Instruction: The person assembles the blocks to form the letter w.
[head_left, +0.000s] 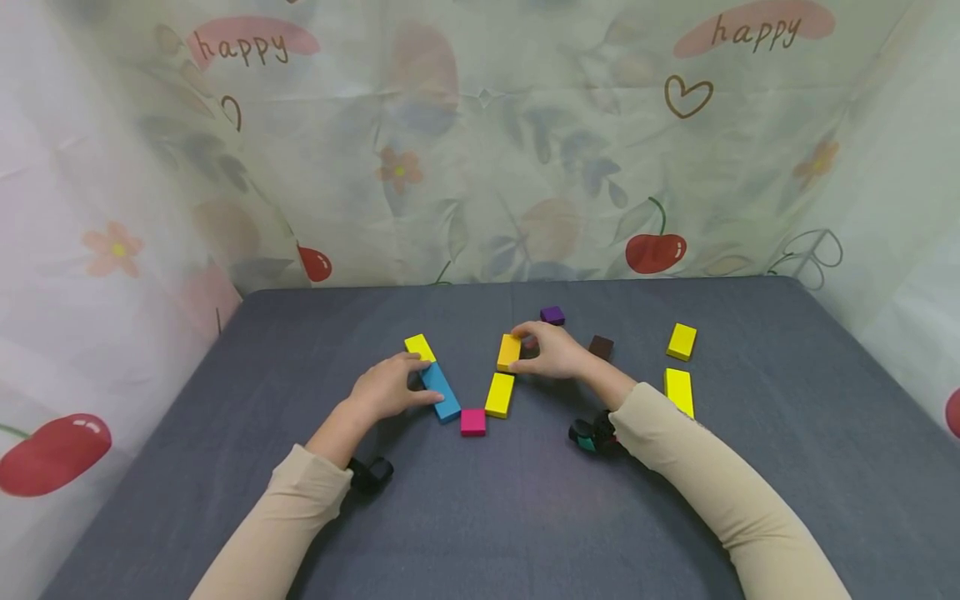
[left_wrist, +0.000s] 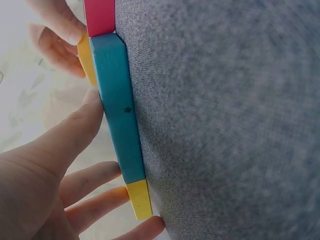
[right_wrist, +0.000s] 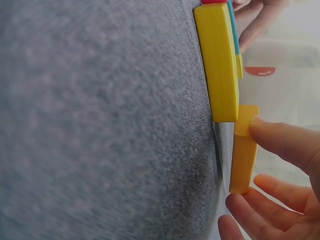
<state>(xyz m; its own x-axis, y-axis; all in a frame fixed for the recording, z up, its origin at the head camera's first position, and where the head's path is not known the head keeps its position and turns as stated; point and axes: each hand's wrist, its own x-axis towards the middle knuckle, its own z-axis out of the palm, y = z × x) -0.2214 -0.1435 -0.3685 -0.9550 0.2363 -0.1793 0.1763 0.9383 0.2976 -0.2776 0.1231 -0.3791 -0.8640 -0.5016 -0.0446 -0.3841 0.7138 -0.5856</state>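
My right hand [head_left: 553, 352] pinches an orange block [head_left: 508, 353] lengthwise, thumb at its near end and fingers at its far end. Close by that near end lies a yellow block [head_left: 499, 395], with a pink-red block [head_left: 472, 422] past its front corner. On the other side, my left hand [head_left: 386, 385] rests its thumb and fairly straight fingers along a blue block [head_left: 441, 392], which slants away to the left. A smaller yellow block [head_left: 420, 347] meets its far end, with fingertips beside that joint in the left wrist view. The blocks form a V shape.
Behind the right hand are a purple block [head_left: 552, 316] and a dark brown block [head_left: 601, 347], partly hidden. Two more yellow blocks lie at the right, one farther back [head_left: 682, 342], one partly behind the right sleeve [head_left: 678, 392]. A printed curtain [head_left: 480, 167] stands behind the grey table [head_left: 480, 517].
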